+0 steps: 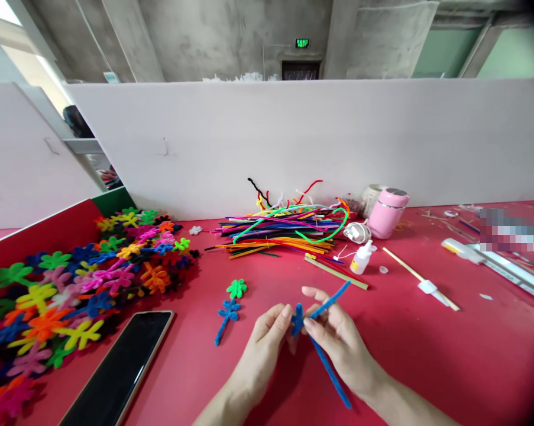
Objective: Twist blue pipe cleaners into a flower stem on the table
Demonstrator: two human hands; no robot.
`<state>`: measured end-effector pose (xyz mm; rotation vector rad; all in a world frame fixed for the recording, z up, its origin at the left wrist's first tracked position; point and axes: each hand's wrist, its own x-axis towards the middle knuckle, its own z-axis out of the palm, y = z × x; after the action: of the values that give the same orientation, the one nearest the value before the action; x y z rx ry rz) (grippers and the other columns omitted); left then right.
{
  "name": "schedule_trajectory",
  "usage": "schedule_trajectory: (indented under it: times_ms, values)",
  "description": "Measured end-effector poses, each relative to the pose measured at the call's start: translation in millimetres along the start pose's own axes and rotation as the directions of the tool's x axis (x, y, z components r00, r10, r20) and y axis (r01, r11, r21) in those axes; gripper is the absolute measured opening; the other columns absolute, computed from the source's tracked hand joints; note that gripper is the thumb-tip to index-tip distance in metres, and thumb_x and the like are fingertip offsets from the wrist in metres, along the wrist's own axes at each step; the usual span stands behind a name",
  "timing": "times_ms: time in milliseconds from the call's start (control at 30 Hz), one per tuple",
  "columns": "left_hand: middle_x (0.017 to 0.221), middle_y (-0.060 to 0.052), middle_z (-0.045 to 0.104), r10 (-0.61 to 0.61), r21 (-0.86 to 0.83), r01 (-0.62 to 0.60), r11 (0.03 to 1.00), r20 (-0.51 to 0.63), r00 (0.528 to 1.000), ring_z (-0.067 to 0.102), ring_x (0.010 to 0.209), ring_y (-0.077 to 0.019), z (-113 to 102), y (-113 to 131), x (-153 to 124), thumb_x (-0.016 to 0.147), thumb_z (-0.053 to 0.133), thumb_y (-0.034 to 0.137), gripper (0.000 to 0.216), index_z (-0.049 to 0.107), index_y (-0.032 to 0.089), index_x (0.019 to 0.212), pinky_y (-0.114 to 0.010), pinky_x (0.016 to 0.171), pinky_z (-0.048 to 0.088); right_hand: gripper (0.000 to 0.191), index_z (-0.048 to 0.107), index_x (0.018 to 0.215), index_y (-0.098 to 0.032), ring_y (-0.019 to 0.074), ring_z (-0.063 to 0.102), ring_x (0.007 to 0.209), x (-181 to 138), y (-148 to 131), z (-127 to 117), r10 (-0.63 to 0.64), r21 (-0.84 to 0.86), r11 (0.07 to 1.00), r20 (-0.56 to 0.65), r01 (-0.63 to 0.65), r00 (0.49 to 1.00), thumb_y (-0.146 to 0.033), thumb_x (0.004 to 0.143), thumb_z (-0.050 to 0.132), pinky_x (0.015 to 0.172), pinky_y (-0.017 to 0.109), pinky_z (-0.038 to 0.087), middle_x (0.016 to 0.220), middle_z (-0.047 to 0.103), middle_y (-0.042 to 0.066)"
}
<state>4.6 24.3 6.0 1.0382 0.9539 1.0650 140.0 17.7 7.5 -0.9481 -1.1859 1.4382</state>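
Observation:
Between my two hands is a blue pipe cleaner (pixel 331 371), bent into small loops at its left end, with two long ends sticking out to the right, one up and one down. My left hand (pixel 269 331) pinches the looped part from the left. With thumb and fingers closed, my right hand (pixel 337 334) grips the pipe cleaner where the two long ends part. Left of my hands, a green pipe-cleaner flower (pixel 237 289) lies just above a blue leafy stem (pixel 227 318) on the red table.
Many coloured pipe-cleaner flowers (pixel 80 284) are heaped at the left, near a phone (pixel 118 370). At the back lie a bundle of pipe cleaners (pixel 280 228), a pink bottle (pixel 387 214) and a small glue bottle (pixel 361 258). A stick (pixel 404 265) lies to the right.

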Motion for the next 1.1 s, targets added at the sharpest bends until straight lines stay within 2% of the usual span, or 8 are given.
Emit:
schedule_trajectory:
  times_ms: [167,400,567,833,1100]
  values:
    - [0.053,0.003,0.048,-0.039,-0.062,0.041,0.997,0.035,0.999,0.042,0.051,-0.009,-2.7,-1.3,0.5,0.076,0.052,0.031,0.022,0.052,0.016,0.06,-0.021,0.053,0.032,0.036,0.041,0.114,-0.022,0.0127,0.055,0.067,-2.2,1.6,1.1,-0.018,-0.063,0.998,0.009,0.018,1.0,-0.029,0.079,0.051,0.065,0.025,0.043,0.073,0.054,-0.002]
    - [0.047,0.004,0.047,-0.059,-0.155,0.06,0.986,0.016,0.998,0.041,0.046,-0.0079,-2.6,0.1,1.8,0.073,0.057,0.032,0.022,0.053,0.015,0.059,-0.021,0.049,0.03,0.038,0.051,0.102,-0.02,0.0106,0.052,0.06,0.8,0.4,3.5,0.003,0.062,0.998,-0.168,0.007,0.986,-0.031,0.067,0.065,0.06,0.023,0.043,0.07,0.054,-0.003]
    - [0.05,0.002,0.048,-0.044,-0.257,0.054,0.965,0.044,0.998,0.043,0.048,-0.0092,-0.1,-0.7,0.4,0.075,0.054,0.032,0.025,0.052,0.014,0.057,-0.023,0.051,0.032,0.028,0.055,0.087,-0.019,0.0114,0.053,0.062,1.4,4.2,3.1,0.022,0.106,0.994,-0.235,0.003,0.972,-0.032,0.065,0.067,0.061,0.022,0.042,0.066,0.057,-0.003]
    - [0.047,0.003,0.047,-0.017,-0.198,0.021,0.98,0.022,1.0,0.041,0.046,-0.008,-3.7,-1.8,1.1,0.076,0.055,0.026,0.023,0.051,0.015,0.057,-0.023,0.052,0.03,0.014,0.057,0.076,-0.019,0.01,0.05,0.062,1.1,8.5,0.9,0.035,0.142,0.99,-0.185,-0.008,0.982,-0.029,0.069,0.064,0.061,0.02,0.041,0.062,0.054,-0.004]
    - [0.049,0.004,0.045,-0.039,-0.348,0.037,0.937,0.001,0.999,0.039,0.047,-0.0063,-5.2,2.0,3.6,0.076,0.054,0.023,0.024,0.052,0.013,0.054,-0.021,0.05,0.031,0.013,0.058,0.077,-0.018,0.0083,0.05,0.058,1.6,10.4,-2.1,0.124,0.25,0.965,-0.175,-0.077,0.977,-0.026,0.069,0.065,0.059,0.019,0.04,0.061,0.057,-0.003]
